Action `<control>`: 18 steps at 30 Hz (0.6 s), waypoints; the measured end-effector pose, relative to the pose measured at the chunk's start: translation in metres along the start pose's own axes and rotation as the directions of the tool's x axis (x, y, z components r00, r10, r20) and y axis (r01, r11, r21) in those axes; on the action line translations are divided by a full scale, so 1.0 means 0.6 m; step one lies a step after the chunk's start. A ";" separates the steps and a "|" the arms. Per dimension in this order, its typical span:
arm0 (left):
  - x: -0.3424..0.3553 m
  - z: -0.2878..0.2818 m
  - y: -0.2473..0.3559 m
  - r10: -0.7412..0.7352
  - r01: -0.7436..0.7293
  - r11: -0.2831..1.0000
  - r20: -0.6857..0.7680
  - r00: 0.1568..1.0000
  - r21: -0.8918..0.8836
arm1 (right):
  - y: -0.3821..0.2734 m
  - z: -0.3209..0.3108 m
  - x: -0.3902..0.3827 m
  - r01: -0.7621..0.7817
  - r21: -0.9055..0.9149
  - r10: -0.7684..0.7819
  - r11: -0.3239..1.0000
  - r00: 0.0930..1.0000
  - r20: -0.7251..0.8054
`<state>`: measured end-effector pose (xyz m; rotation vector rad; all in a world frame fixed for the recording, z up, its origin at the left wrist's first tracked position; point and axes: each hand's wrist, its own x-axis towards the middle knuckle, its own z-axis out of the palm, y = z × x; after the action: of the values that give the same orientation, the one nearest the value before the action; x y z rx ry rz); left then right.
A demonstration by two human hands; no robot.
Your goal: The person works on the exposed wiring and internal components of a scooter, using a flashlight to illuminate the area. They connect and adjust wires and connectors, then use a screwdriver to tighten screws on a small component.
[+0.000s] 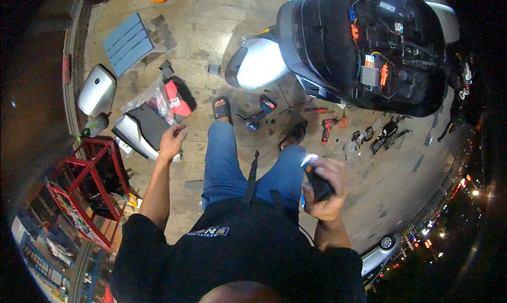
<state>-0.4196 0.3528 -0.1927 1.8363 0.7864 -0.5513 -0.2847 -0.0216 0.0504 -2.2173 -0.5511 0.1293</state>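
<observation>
My right hand is closed round a small black hand lamp, whose upper end glows white in front of my right thigh. Out to the left hangs my left hand, fingers loosely bent and apart, with nothing visible in them. Closest to it lies a silver-and-black body panel on the floor. Ahead on the right stands a scooter with its black inner body exposed, showing orange connectors and a finned grey metal unit. A blue-and-black cordless power tool lies between my feet.
A red drill, a red-handled screwdriver and dark loose parts lie right of my feet. Leftward are a red box, a silver panel, a blue-topped stool and a red metal rack.
</observation>
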 end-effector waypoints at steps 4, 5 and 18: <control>-0.017 -0.083 0.002 -0.114 0.113 0.992 0.013 0.993 0.052 | -0.033 0.022 0.002 -0.117 0.098 0.120 0.988 0.992 -0.031; -0.016 -0.094 0.013 -0.139 0.138 0.988 0.006 0.990 0.066 | -0.038 0.020 0.002 -0.150 0.098 0.154 0.984 0.987 -0.041; 0.074 0.058 0.536 0.534 -0.524 0.844 0.273 0.800 -0.117 | -0.010 -0.062 0.051 -0.071 0.046 0.084 0.996 0.772 -0.629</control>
<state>-0.1547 0.2465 -0.0344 1.7811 0.0581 -0.4223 -0.2491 -0.0315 0.0820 -2.0893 -0.0761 -0.5580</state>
